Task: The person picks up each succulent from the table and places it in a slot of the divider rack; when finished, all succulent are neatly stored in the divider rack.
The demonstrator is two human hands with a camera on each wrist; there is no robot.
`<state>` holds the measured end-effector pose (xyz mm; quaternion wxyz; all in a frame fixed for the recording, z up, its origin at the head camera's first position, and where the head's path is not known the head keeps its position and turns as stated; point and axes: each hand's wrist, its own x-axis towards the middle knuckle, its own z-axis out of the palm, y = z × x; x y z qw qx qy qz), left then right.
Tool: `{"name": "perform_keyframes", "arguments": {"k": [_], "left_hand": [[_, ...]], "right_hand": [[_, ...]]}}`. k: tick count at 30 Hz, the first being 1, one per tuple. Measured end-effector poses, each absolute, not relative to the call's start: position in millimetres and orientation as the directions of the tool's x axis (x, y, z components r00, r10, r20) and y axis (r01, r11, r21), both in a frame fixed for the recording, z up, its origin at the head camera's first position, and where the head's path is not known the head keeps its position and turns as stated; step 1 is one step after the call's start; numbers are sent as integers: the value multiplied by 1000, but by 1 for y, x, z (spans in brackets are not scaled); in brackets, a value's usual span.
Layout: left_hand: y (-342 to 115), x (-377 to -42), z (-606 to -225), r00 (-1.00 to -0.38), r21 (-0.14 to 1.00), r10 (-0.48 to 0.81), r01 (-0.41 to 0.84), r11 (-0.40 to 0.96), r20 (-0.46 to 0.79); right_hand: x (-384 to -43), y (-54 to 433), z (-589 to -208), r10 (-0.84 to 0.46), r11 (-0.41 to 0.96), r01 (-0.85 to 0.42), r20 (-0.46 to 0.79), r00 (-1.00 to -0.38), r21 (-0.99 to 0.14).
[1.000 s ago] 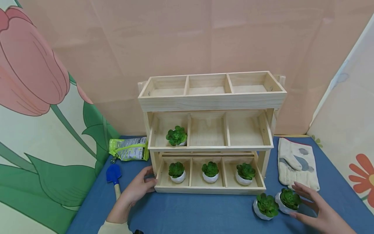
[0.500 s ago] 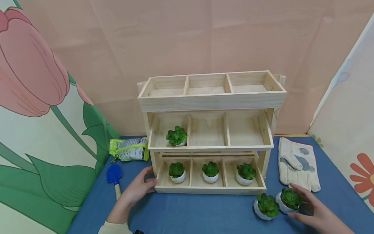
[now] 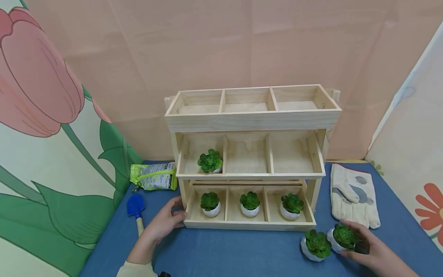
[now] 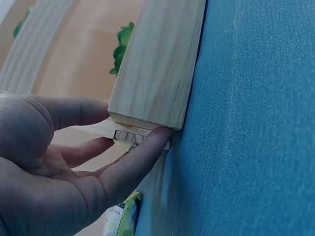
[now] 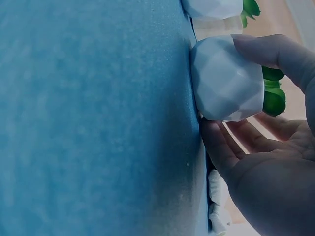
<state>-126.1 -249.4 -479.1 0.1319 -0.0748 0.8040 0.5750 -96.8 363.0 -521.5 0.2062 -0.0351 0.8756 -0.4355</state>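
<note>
In the head view, my left hand (image 3: 168,220) holds the front left corner of the wooden plant stand (image 3: 252,121), at its lowest tray. The left wrist view shows thumb and forefinger against the corner of that tray (image 4: 155,69). My right hand (image 3: 365,246) has its thumb and fingers around the white faceted pot of a potted succulent (image 3: 343,237), which stands on the blue cloth. Its pot (image 5: 226,78) fills the space between thumb and fingers in the right wrist view. Just left of it is another potted succulent (image 3: 316,245).
Potted succulents stand in the bottom tray's left (image 3: 210,204), middle (image 3: 250,204) and right (image 3: 292,206) compartments. One more succulent (image 3: 210,161) sits in the middle tray's left compartment. A green bag (image 3: 154,176) and blue shovel (image 3: 135,206) lie left, white gloves (image 3: 354,195) right.
My right hand has moved slightly left and closed its thumb and fingers in around the right-hand potted succulent. The left hand stays at the stand's corner.
</note>
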Motion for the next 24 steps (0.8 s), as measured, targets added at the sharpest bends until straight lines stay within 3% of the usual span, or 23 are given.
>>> {"name": "perform_keyframes", "arguments": {"k": [24], "left_hand": [[-250, -126, -480, -952, 903, 36, -275, 329, -303]], "right_hand": [[-96, 364, -523, -215, 605, 165, -360, -908, -779]]}}
